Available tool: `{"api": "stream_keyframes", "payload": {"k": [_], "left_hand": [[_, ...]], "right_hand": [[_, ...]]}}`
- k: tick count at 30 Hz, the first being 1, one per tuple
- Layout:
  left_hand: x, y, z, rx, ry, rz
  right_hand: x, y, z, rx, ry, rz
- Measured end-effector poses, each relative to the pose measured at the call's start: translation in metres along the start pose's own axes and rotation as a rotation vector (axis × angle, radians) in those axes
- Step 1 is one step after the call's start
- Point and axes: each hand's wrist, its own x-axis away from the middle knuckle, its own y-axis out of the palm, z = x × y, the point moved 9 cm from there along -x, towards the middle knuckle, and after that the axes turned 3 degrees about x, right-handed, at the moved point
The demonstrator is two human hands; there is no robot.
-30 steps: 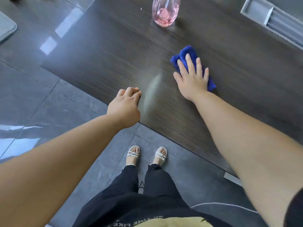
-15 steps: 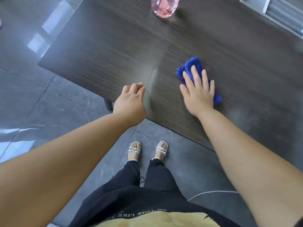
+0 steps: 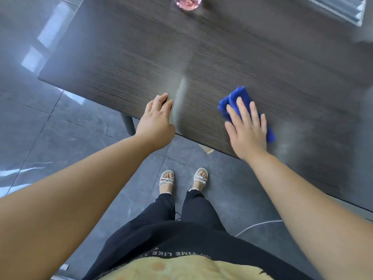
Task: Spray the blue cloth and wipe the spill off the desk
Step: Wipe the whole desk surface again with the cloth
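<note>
Black trousers (image 3: 198, 217); white sandals (image 3: 166, 181) (strappy)

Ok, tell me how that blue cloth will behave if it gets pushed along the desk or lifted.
The blue cloth looks soft and folded, so it would probably droop and unfold if lifted. Flattened under the right hand, it likely slides easily on the smooth desk.
</note>
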Motion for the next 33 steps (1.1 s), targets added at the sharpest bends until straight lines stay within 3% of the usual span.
{"api": "stream_keyframes", "payload": {"k": [2,3,5,7,9,11,13,16,18,19,21,23,25,26,29,33], "left_hand": [[0.001,-0.001,-0.001,0.053,-0.008,0.031],[0.001,-0.003,-0.002,0.076,-0.01,0.052],[0.002,-0.007,-0.001,0.107,0.002,0.091],[0.004,-0.01,0.003,0.111,0.017,0.104],[0.006,-0.009,0.008,0.085,0.022,0.097],[0.008,-0.004,0.021,0.035,0.053,0.077],[0.012,0.005,0.037,-0.005,0.106,0.046],[0.019,0.021,0.06,-0.062,0.183,-0.002],[0.022,0.031,0.071,-0.088,0.208,-0.014],[0.023,0.034,0.074,-0.092,0.208,-0.015],[0.024,0.036,0.077,-0.089,0.197,-0.002],[0.023,0.039,0.082,-0.097,0.173,0.001],[0.022,0.041,0.086,-0.11,0.136,-0.005],[0.021,0.043,0.09,-0.117,0.124,-0.015],[0.022,0.057,0.115,-0.171,0.166,-0.067],[0.026,0.077,0.139,-0.191,0.215,-0.114]], "right_hand": [[-0.013,-0.002,-0.018,-0.02,0.25,0.017],[-0.017,0.001,-0.037,-0.033,0.279,0.004],[-0.014,0.0,-0.083,-0.047,0.147,0.062],[0.01,0.0,-0.116,-0.04,-0.114,0.086],[0.039,0.006,-0.111,-0.007,-0.346,0.045],[0.055,0.008,-0.066,-0.002,-0.385,0.034],[0.055,0.006,0.0,0.051,-0.206,0.025],[0.043,0.006,0.071,-0.021,0.3,-0.064],[0.039,0.005,0.06,-0.098,0.573,-0.058],[0.039,0.006,0.04,-0.112,0.602,-0.054],[0.041,0.005,-0.013,-0.081,0.4,0.021],[0.057,0.007,-0.039,-0.05,0.066,-0.006],[0.074,0.011,-0.022,-0.027,-0.207,-0.031],[0.079,0.012,0.002,-0.015,-0.255,-0.039],[0.084,0.01,0.111,0.029,-0.029,-0.036],[0.094,0.006,0.221,-0.076,0.653,-0.134]]}}
